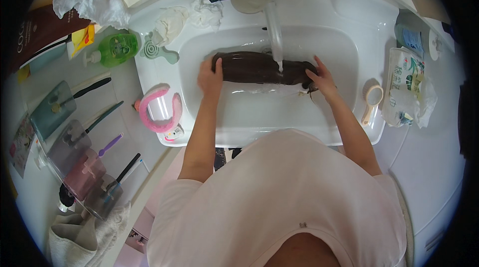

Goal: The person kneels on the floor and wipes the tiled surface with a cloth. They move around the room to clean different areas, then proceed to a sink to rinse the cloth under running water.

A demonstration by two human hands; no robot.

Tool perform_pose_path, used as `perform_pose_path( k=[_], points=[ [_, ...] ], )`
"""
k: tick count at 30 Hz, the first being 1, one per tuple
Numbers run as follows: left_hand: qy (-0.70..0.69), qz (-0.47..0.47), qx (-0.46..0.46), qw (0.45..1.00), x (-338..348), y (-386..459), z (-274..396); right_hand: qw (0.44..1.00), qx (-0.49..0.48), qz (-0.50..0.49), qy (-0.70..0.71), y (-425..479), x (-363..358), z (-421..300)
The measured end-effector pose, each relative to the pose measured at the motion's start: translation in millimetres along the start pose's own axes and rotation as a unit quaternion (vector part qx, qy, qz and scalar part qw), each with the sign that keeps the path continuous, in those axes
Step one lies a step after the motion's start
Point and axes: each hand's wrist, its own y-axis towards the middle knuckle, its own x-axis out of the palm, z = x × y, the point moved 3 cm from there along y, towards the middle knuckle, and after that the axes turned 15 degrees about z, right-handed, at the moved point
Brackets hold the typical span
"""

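A long, glossy dark brown bundle (249, 67), which looks like wet hair, lies crosswise in the white washbasin (284, 113). Water from the faucet spout (275, 31) runs onto it right of its middle. My left hand (210, 76) grips its left end, thumb on top. At the other end, my right hand (322, 79) holds the bundle with the thumb over it and the index finger raised. Thin dark strands trail below that end. The undersides of both ends are hidden.
Crumpled tissues (170, 25), a green comb (159, 50) and a pink headband (159, 125) lie on the basin's left rim. A green pump bottle (118, 50) is beyond it. On the right are a small hand mirror (372, 102) and a tissue pack (404, 87).
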Motion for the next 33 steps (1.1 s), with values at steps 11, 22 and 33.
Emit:
perform_pose_path(
  k=[11, 22, 33],
  points=[
    [-0.053, -0.290, -0.021, 0.955, 109, -102, 70, 0.890, 0.381, -0.082, 0.237, -9, 60, 4],
    [-0.092, -0.064, -0.067, 0.991, 106, -83, 78, 0.907, 0.236, -0.002, 0.348, -6, 136, 25],
    [-0.044, 0.015, 0.317, 0.947, 29, -15, 23, 0.926, -0.289, 0.175, -0.165, 32, 34, 34]
  ],
)
